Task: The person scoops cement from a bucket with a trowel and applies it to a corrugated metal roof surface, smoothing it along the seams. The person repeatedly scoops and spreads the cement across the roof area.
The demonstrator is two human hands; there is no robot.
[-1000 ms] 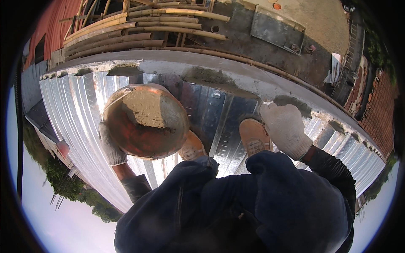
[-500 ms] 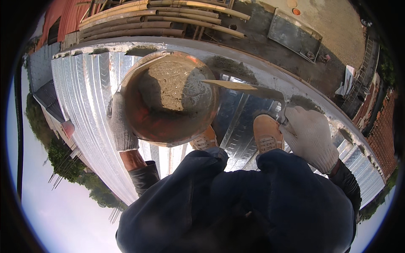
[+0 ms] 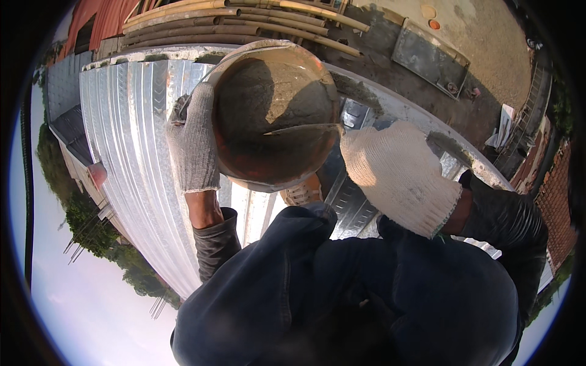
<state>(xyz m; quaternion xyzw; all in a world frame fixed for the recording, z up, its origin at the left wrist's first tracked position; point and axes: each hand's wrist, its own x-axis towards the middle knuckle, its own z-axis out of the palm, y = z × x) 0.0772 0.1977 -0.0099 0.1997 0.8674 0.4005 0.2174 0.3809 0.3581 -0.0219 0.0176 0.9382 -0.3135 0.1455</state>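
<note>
Head view: we record the left hand, in a grey-white knitted glove, clamped on the side of a round, mortar-smeared bucket with a reddish inner wall. Some fingertips are hidden; we cannot tell their exact placing. The bucket sits immediately right of these fingers, mouth toward the camera. We cannot tell whether anything supports it from below.

We find the right hand, in an off-white knitted glove, closed, its fingers curled together on a thin-bladed metal trowel whose handle the glove hides. The blade runs leftward from those fingers into the bucket, its tip at the wet grey mortar.

We note ribbed silver metal sheeting left of the left fingers, yellow-brown bamboo poles well beyond them, a pale concrete ledge just beyond the right fingers, and a tan lace-up shoe between both hands.
</note>
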